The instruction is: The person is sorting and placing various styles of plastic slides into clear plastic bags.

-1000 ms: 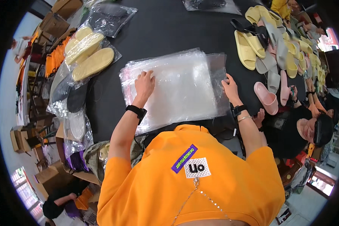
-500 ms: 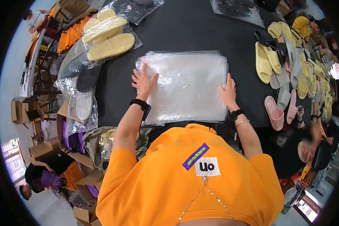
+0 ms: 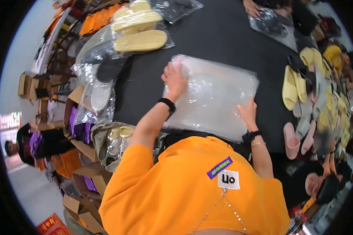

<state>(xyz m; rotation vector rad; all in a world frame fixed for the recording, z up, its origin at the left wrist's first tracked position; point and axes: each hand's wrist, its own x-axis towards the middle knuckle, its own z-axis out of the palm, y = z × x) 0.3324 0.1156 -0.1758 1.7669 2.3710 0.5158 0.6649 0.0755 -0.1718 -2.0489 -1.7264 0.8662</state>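
Observation:
A stack of clear plastic bags (image 3: pixel 215 94) lies flat on the black table in front of me, its edges fairly even. My left hand (image 3: pixel 175 81) is closed around the stack's left edge, its fingers curled near the upper left corner. At the right edge, my right hand (image 3: pixel 248 113) grips the side lower down, with the thumb over the top sheet and the other fingers along the outer side. The undersides of both grips are hidden.
Bagged yellow slippers (image 3: pixel 141 41) and a bagged white slipper (image 3: pixel 100 94) lie on the left. Loose slippers, including a pink one (image 3: pixel 291 140), crowd the right side. Another person's hand (image 3: pixel 252 8) touches a bagged dark item (image 3: pixel 270 23) at the far right. Cardboard boxes (image 3: pixel 94 178) stand lower left.
The view has turned and shifted. My fingers, spread along the stack's sides before, have closed in on its edges, which look more even. Another person's hand has appeared at the far side.

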